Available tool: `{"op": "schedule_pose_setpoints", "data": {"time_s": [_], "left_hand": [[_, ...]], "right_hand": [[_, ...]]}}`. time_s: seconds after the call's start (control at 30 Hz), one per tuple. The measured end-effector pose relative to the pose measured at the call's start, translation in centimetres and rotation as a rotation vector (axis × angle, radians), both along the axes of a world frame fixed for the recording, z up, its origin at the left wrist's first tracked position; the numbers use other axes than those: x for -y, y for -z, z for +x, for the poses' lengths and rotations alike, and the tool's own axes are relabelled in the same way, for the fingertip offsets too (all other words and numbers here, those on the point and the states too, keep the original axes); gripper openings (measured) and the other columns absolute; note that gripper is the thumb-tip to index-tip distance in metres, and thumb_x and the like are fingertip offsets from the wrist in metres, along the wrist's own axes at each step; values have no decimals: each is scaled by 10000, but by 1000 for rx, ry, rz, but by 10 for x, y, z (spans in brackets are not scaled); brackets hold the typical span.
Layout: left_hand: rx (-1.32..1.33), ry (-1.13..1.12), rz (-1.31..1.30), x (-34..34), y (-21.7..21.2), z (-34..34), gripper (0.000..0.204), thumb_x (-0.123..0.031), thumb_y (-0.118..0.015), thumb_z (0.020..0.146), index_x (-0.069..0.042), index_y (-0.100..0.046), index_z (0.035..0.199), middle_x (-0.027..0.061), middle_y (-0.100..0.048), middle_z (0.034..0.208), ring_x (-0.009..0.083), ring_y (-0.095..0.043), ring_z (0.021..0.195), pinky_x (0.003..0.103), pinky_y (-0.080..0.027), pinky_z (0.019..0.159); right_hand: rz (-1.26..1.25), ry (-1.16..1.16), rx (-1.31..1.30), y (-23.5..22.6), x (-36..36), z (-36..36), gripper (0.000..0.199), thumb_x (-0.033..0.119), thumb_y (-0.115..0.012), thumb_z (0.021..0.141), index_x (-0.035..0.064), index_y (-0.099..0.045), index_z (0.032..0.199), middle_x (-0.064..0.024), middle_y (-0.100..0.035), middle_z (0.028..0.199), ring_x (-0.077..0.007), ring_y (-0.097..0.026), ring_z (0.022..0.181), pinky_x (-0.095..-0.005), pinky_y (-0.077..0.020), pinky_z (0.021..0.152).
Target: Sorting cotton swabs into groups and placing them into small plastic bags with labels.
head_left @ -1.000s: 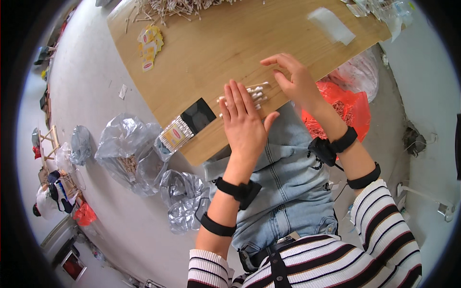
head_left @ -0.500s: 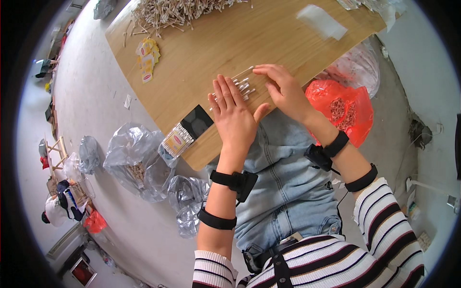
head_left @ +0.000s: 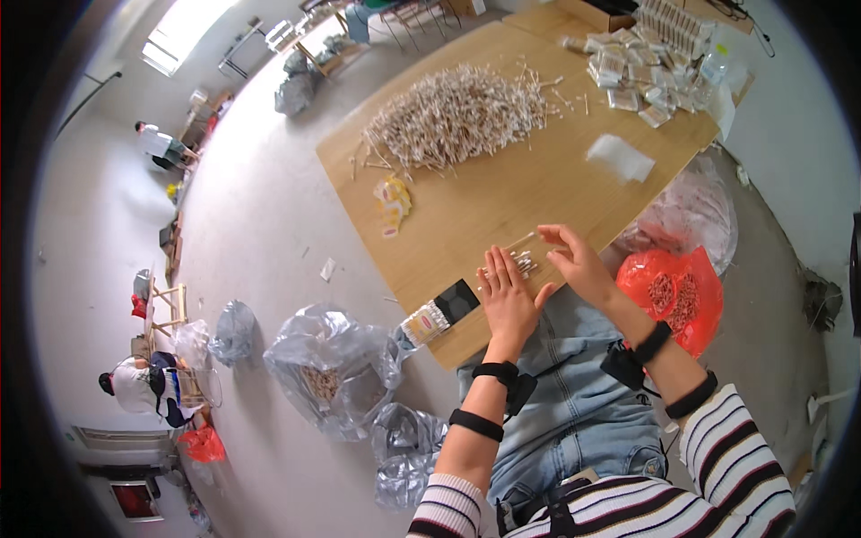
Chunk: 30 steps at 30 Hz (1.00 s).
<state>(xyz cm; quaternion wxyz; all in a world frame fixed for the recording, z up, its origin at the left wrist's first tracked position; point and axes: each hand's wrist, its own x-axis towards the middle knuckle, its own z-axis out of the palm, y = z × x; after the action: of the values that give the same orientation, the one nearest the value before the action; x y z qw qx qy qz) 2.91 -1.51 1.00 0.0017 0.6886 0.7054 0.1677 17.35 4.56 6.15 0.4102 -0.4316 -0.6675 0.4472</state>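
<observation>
My left hand [head_left: 509,300] lies flat, fingers stretched and thumb out, over a small group of cotton swabs [head_left: 524,264] near the table's front edge; it partly hides them. Just right of it is my right hand [head_left: 577,267], fingers curved and thumb apart, nothing visible between them. Its fingertips are close to the end of a single cotton swab [head_left: 520,240] lying beyond the group; whether they touch is unclear. Left of my left hand sits a black rectangular piece [head_left: 456,301], against a pack of cotton swabs [head_left: 424,325] with a yellow-and-white label at the table edge.
A big heap of cotton swabs [head_left: 457,117] covers the far part of the wooden table [head_left: 466,211]. Yellow cards [head_left: 393,204], a white sheet stack [head_left: 619,159] and many packed swabs [head_left: 628,72] lie around it. A red bag [head_left: 673,296] and grey plastic bags [head_left: 327,368] stand beside the table.
The view has swung up, bringing the whole swab heap and the far packs into sight. Both hands stay at about the same spot on the table; the right fingers look slightly more spread.
</observation>
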Motion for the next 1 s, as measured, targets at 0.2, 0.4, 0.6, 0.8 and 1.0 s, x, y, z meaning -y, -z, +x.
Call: {"op": "schedule_pose_setpoints", "data": {"time_s": [0.2, 0.4, 0.6, 0.8, 1.0], "left_hand": [[55, 8, 143, 3, 15, -9, 930, -420, -643, 873, 52, -157, 1511, 229, -193, 1584, 373, -146, 1486, 525, -166, 1187], [190, 19, 204, -1, 19, -33, 886, -440, -629, 894, 26, -198, 1513, 223, -198, 1585, 360, -130, 1492, 529, -119, 1192], [266, 93, 195, -6, 20, -14, 863, -451, -616, 912, 29, -211, 1505, 224, -222, 1576, 355, -131, 1492, 510, -110, 1196], [274, 71, 213, 3, 19, -23, 859, -417, -636, 902, 21, -210, 1506, 215, -224, 1576, 359, -150, 1486, 515, -120, 1197], [312, 55, 208, 19, 17, -35, 860, -300, -674, 871, 8, -193, 1514, 210, -226, 1576, 358, -164, 1484, 521, -124, 1196]], "right_hand": [[73, -390, -422, -239, 123, 41, 241, 124, -526, 962, -25, -707, 904, -110, -715, 960, -225, -679, 913, -331, -521, 833], [332, -373, -671, -231, 243, 121, 187, -17, -573, 816, 94, -626, 676, 16, -653, 755, -131, -550, 532, -294, -475, 583], [426, -188, -355, -224, 248, 102, 89, -11, -565, 830, 55, -614, 796, -6, -652, 770, -134, -563, 593, -293, -481, 622], [587, -121, -142, -210, 240, 80, 89, -5, -557, 843, 17, -602, 917, -29, -651, 785, -137, -576, 653, -292, -488, 660], [787, -13, -23, -185, 186, 67, 187, 1, -550, 856, -21, -589, 1038, -51, -651, 800, -140, -590, 714, -291, -495, 699]]}}
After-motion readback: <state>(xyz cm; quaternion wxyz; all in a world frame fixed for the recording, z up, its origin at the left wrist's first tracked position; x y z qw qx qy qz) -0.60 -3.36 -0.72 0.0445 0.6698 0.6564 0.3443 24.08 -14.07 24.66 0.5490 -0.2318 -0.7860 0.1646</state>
